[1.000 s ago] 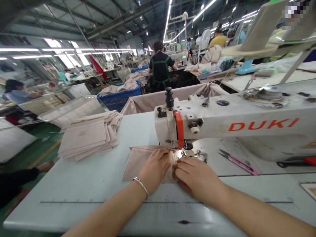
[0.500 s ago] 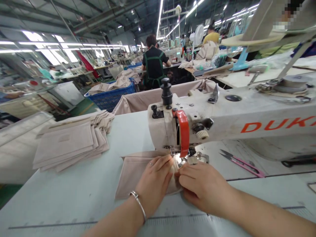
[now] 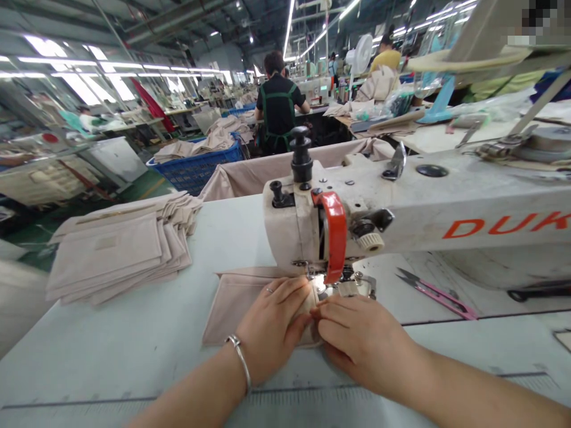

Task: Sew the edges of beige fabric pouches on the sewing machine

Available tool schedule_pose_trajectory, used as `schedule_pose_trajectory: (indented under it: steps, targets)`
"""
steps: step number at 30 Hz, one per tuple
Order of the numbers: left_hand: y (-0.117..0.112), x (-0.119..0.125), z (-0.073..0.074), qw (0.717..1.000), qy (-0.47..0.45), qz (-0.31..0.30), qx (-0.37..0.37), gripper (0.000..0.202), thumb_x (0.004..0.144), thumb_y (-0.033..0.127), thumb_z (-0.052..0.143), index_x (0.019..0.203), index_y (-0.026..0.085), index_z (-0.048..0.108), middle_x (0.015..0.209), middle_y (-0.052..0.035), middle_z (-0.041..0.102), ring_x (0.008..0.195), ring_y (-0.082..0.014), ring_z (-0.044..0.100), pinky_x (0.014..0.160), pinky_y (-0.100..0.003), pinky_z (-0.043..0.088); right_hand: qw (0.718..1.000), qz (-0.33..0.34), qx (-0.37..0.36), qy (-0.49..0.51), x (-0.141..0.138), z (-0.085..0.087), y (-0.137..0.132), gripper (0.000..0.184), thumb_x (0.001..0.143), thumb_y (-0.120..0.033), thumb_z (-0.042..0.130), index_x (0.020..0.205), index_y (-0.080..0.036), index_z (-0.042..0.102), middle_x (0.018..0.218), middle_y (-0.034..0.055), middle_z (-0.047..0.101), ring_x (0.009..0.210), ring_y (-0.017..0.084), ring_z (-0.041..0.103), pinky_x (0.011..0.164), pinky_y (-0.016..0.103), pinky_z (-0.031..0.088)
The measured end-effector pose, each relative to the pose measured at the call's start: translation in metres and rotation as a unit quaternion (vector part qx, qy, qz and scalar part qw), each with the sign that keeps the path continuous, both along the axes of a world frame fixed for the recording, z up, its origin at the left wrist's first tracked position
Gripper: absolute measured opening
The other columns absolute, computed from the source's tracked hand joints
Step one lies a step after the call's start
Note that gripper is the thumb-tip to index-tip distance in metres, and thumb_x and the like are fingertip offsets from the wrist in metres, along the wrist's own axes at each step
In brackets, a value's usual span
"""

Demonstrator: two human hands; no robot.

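Note:
A beige fabric piece [image 3: 236, 303] lies flat on the table under the head of a white sewing machine [image 3: 289, 232]. On top of the fabric, my left hand [image 3: 276, 324] rests with its fingers stretched out toward the lit needle area. My right hand [image 3: 361, 339] has its fingers closed on the fabric's right edge, close to the left thumb. An orange guard [image 3: 334, 238] hides part of the needle bar. The presser foot is mostly covered by my fingertips and the glare of the lamp.
Pink-handled thread snips [image 3: 439, 293] lie right of the needle. Left on the table is a stack of beige fabric pieces [image 3: 116, 249]. Beyond stand a cloth-lined bin [image 3: 267, 172] and a blue basket [image 3: 196, 169] of fabric. A co-worker [image 3: 279, 104] sits facing away.
The fabric has shifted slightly away from me toward the needle, with both hands staying on it. The camera view has turned a little.

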State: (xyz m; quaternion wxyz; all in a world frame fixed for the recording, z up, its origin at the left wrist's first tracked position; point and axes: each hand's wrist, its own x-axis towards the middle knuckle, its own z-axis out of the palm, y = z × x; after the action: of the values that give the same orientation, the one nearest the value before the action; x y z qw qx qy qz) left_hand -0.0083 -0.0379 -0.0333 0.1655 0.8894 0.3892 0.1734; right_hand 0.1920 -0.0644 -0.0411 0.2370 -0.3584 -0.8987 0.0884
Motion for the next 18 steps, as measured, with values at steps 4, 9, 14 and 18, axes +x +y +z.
schedule_pose_trajectory:
  steps: [4, 9, 14, 18]
  targets:
    - [0.000, -0.011, 0.005, 0.999, 0.016, -0.031, -0.031, 0.078, 0.073, 0.051, 0.075, 0.137, 0.019, 0.045, 0.140, -0.0117, 0.049, 0.129, -0.0306, 0.044, 0.111, -0.050, 0.036, 0.994, 0.044, -0.095, -0.012, 0.023, 0.024, 0.003, 0.023, 0.081, -0.005, 0.054, 0.091, -0.022, 0.063, 0.094, -0.0001, 0.066, 0.094, 0.017, 0.059, 0.085, 0.032, 0.043]
    - [-0.006, -0.013, 0.006, 0.997, 0.000, -0.082, -0.010, 0.041, 0.091, 0.023, 0.053, 0.132, 0.019, 0.052, 0.140, -0.0093, 0.051, 0.131, -0.0236, 0.044, 0.113, -0.046, 0.036, 0.992, -0.006, -0.094, -0.080, 0.060, 0.034, 0.020, 0.035, 0.076, 0.001, 0.057, 0.097, -0.026, 0.063, 0.102, 0.0010, 0.062, 0.100, 0.021, 0.056, 0.086, 0.036, 0.044]
    - [-0.012, -0.004, 0.003, 0.996, -0.025, -0.050, 0.064, 0.042, 0.085, 0.011, 0.053, 0.126, 0.015, 0.055, 0.130, -0.0100, 0.058, 0.123, -0.0240, 0.051, 0.111, -0.046, 0.040, 0.986, -0.156, -0.021, -0.055, 0.041, 0.008, 0.027, 0.007, 0.087, -0.016, 0.058, 0.094, -0.017, 0.059, 0.091, 0.0073, 0.060, 0.082, 0.024, 0.058, 0.072, 0.038, 0.049]
    - [-0.012, -0.005, 0.003, 0.994, -0.080, 0.011, 0.073, 0.033, 0.096, 0.014, 0.045, 0.126, 0.020, 0.055, 0.124, -0.0047, 0.062, 0.117, -0.0167, 0.057, 0.106, -0.037, 0.046, 0.999, 0.029, -0.014, -0.012, 0.023, 0.006, 0.009, 0.012, 0.089, -0.016, 0.054, 0.097, -0.019, 0.061, 0.103, 0.0078, 0.061, 0.095, 0.023, 0.056, 0.085, 0.038, 0.047]
